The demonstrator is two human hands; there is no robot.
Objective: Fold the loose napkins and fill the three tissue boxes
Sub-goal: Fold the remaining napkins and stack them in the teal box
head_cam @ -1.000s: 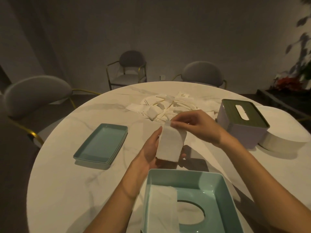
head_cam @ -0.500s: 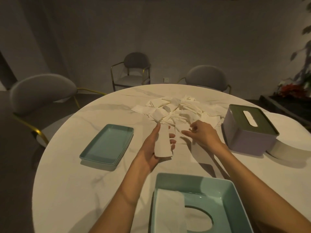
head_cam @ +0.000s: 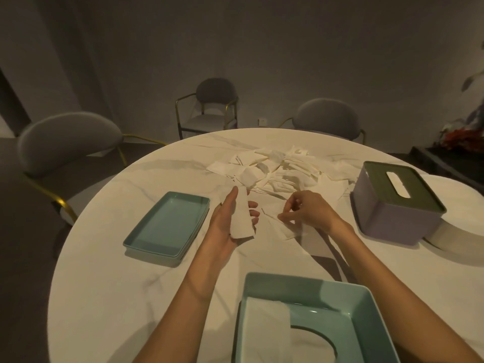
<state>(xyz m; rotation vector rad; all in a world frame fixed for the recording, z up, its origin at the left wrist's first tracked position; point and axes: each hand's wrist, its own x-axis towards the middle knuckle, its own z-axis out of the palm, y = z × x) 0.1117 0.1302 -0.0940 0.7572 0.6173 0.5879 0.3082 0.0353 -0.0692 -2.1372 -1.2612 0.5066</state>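
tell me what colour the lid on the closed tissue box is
Dark olive green lid, seen in the head view.

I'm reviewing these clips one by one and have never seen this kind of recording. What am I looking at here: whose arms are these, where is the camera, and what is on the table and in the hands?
There is no machine here: a person wears a wide-angle camera on the head, looking down at their own bare arms. The left hand holds a folded white napkin. The right hand pinches a loose white napkin lying flat on the round white marble table. Behind them lies a pile of loose white napkins. To the left sits a shallow teal tray; to the right, a lilac tissue box with a green slotted lid. Nearest the camera is an open teal box with a napkin inside.
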